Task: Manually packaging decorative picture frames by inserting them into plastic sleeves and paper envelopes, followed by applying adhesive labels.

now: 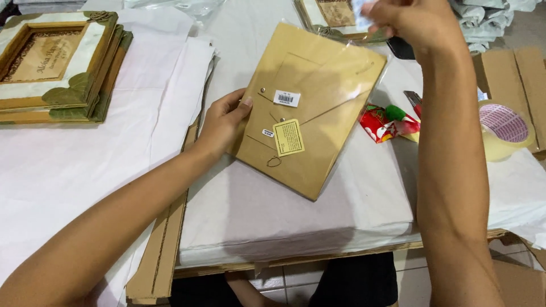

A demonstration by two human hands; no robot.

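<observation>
Head view: the left hand [223,122] grips the left edge of a brown frame back in a clear bag [310,108], tilted on white paper [256,210]. The right hand [406,23], raised at the bag's top corner, pinches something pale and blurred. Steadying that left edge firmly seems wise.

Stacked wooden frames [57,62] far left; tape roll [503,129], red wrapper [382,126] right.

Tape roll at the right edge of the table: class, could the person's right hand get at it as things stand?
Probably yes: the tape roll lies uncovered beside the right forearm, but the right hand is raised, pinching something small and blurred.
</observation>
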